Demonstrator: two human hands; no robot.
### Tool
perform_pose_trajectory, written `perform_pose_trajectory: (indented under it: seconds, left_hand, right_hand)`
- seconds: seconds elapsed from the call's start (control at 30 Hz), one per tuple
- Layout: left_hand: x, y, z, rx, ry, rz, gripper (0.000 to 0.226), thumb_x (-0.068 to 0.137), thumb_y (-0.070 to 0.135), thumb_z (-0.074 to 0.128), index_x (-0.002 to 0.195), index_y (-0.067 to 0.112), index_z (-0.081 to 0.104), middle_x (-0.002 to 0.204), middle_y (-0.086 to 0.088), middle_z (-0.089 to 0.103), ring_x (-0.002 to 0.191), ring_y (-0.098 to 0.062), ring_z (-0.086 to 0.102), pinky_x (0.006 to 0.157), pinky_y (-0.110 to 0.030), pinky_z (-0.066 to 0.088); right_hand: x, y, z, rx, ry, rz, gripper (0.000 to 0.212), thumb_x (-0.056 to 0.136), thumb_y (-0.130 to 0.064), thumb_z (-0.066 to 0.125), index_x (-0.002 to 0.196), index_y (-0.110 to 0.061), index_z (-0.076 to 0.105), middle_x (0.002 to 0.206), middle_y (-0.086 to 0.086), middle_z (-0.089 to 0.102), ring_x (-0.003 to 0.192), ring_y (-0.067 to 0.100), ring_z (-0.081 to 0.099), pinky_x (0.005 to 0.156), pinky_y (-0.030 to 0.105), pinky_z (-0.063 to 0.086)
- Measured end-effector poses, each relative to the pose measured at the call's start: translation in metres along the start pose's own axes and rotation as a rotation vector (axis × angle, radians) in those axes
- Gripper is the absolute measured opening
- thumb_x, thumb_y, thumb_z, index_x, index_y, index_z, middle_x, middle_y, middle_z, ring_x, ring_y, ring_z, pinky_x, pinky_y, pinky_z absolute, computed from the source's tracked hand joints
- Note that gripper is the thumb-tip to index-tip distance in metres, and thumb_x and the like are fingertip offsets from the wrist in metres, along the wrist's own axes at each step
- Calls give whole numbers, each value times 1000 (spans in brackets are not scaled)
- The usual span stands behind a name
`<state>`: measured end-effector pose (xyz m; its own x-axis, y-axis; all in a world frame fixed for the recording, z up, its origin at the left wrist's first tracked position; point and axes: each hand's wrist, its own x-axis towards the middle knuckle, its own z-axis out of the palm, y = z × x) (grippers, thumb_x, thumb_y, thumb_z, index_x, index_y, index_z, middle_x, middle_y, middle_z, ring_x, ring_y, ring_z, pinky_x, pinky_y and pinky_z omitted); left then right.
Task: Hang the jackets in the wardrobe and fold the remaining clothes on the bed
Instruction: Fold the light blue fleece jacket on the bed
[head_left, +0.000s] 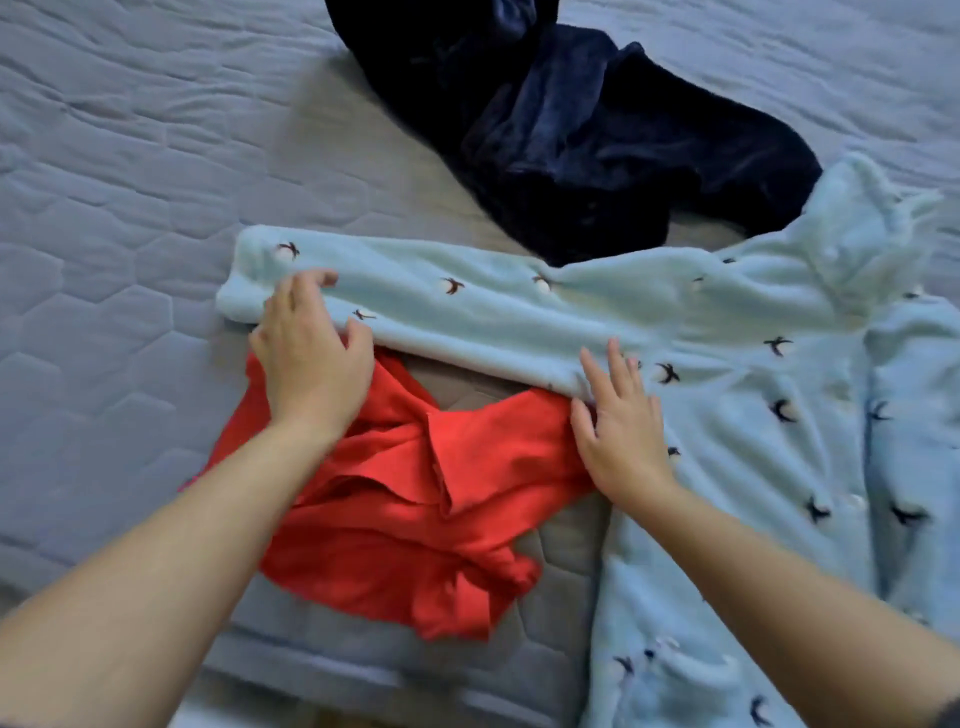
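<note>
Grey quilted bed (130, 182): fleece sleeve (467, 312) within curled left grip (306, 358), beneath flat, open-fingered right grip (621, 431).

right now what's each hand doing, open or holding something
left hand: grips the pale blue sleeve
right hand: open, flat on that sleeve

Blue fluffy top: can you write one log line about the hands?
left hand: grips sleeve | right hand: flat on light blue top | red garment: crumpled beside sleeve | dark blue garment: unfolded behind
</note>
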<state>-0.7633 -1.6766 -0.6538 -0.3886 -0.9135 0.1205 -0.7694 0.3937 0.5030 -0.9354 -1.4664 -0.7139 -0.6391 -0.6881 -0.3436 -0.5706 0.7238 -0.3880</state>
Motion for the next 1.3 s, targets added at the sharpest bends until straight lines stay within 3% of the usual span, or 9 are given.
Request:
perform_pose_trajectory:
  seconds: [0.23, 0.43, 0.57, 0.7, 0.8, 0.9, 1.03, 1.17, 1.3]
  left_hand:
    - [-200, 84, 21, -84, -182, 182, 15, 75, 16, 54, 89, 19, 59, 89, 5, 59, 87, -19, 56, 74, -36, 36]
    - [-382, 88, 53, 37, -786, -354, 28, 84, 47, 62, 91, 25, 46, 87, 5, 58, 87, -24, 59, 65, -32, 38]
    - [-420, 71, 40, -133, -513, -637, 25, 95, 23, 53, 74, 9, 49, 72, -8, 57, 76, -33, 56, 58, -34, 33]
    - [-406, 49, 16, 93, -540, -647, 32, 99, 26, 46, 82, 2, 55, 76, -12, 56, 67, -28, 47, 53, -31, 30]
    - [-398, 63, 13, 266, -533, -559, 14, 96, 23, 49, 91, 11, 56, 91, -6, 54, 78, -26, 50, 61, -32, 37]
    - [-417, 101, 18, 187, -476, -313, 3, 89, 18, 53, 87, 18, 51, 91, 0, 54, 84, -25, 54, 69, -36, 43]
    - [-470, 164, 43, -138, -888, -311, 13, 90, 24, 53, 78, 30, 53, 83, 8, 62, 78, -12, 58, 70, -32, 50]
    - [-504, 223, 95, -277, -1085, -426, 13, 90, 31, 58, 100, 22, 57, 96, 9, 58, 93, -12, 54, 76, -25, 41]
    - [-525, 256, 129, -272, -973, -578, 33, 82, 36, 66, 99, 19, 44, 93, 6, 54, 87, -16, 53, 72, -27, 38]
  right_hand:
    - [-144, 140, -12, -141, -280, 42, 60, 98, -32, 38, 151, -35, 10, 161, -5, -11, 148, 21, -7, 115, 56, 15]
    - [-232, 209, -9, -239, -395, -16, 61, 99, -35, 35, 152, -33, 6, 160, -3, -15, 148, 21, -13, 118, 53, 9]
    - [-266, 216, -13, -136, -394, -21, 58, 100, -33, 36, 152, -32, 10, 161, -5, -11, 148, 17, -10, 118, 50, 12]
    - [-299, 212, -23, 49, -345, -49, 54, 99, -28, 44, 149, -25, 24, 160, -5, 4, 147, 14, 7, 112, 34, 30]
    - [-328, 223, -34, 24, -187, -57, 52, 93, -20, 54, 143, -21, 38, 157, -1, 18, 144, 17, 20, 113, 34, 26]
    - [-352, 247, -43, -7, 11, 132, 52, 89, -18, 58, 139, -19, 42, 155, -1, 24, 141, 17, 26, 115, 45, 21]
    - [-363, 295, -61, 97, 132, 612, 61, 91, -21, 56, 146, -19, 30, 158, 3, 18, 144, 23, 18, 114, 54, 16]
    - [-353, 365, -83, 25, 52, 932, 79, 87, -25, 60, 151, -24, 14, 161, 4, 4, 147, 26, 3, 112, 63, 10]
    - [-346, 415, -88, -128, -136, 901, 95, 81, -33, 67, 151, -32, 3, 157, 10, 16, 143, 32, 19, 107, 61, 23]
